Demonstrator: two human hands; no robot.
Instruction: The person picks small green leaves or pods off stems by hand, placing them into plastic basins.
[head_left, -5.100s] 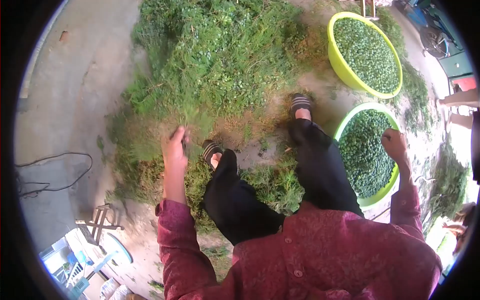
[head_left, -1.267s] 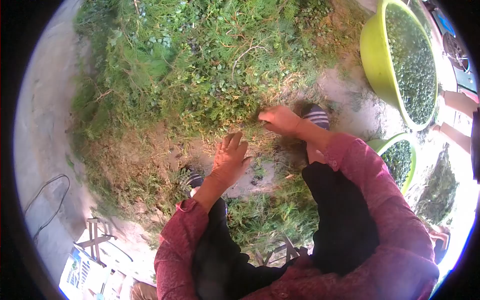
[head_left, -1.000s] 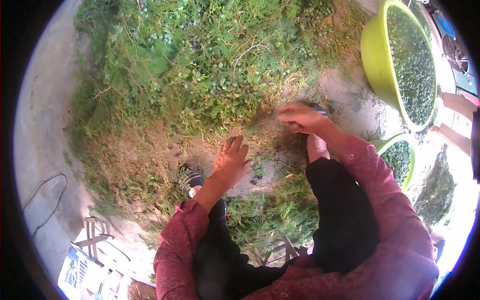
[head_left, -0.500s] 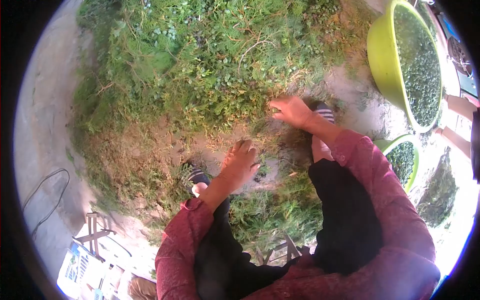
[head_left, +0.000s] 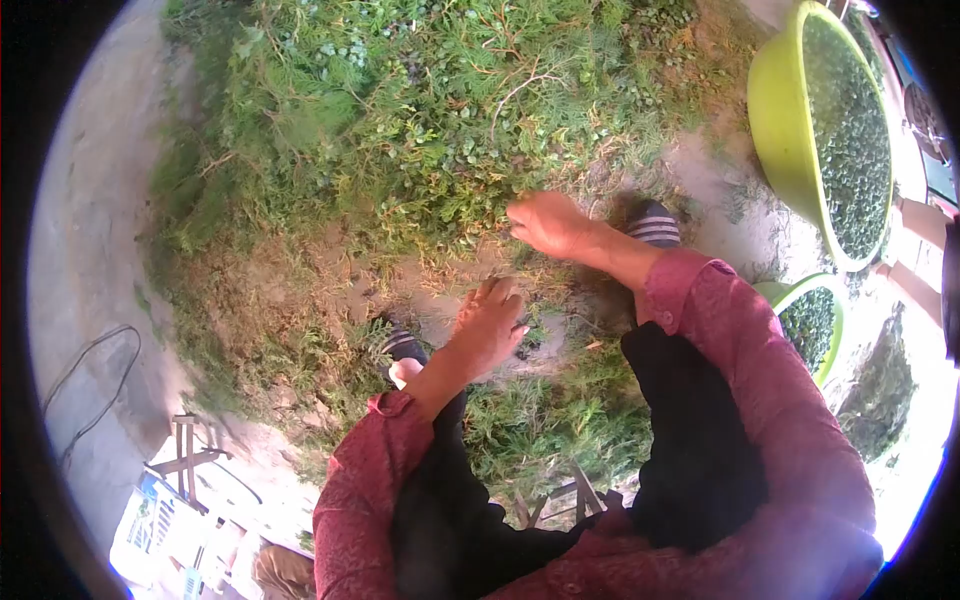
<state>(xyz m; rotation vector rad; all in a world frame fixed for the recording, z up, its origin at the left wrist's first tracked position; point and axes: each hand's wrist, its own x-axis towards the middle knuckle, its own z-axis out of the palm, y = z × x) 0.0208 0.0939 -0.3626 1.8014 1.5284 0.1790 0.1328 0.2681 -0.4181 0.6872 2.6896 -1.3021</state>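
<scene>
A broad heap of green, scaly-leaved conifer sprigs [head_left: 400, 170] covers the ground in front of me, with small pale-green cones or berries among them. At its near edge my right hand [head_left: 548, 222] is closed, its fingertips against the greenery; what they pinch is hidden. Lower and to the left, my left hand [head_left: 488, 325] hovers over bare ground between my feet. Its fingers are curled inward with the thumb beside them, and the palm is out of sight. Loose sprigs [head_left: 545, 425] lie below, between my legs.
A large yellow-green basin [head_left: 780, 120] full of small green pieces stands at right, with a smaller green basin [head_left: 838, 335] below it. Another person's arm [head_left: 920, 218] reaches in beside them. A cable [head_left: 105, 345] and a wooden stool [head_left: 182, 460] are at left.
My right hand has moved a little left along the heap's near edge, still closed. The left hand has shifted only slightly. The view has moved slightly too.
</scene>
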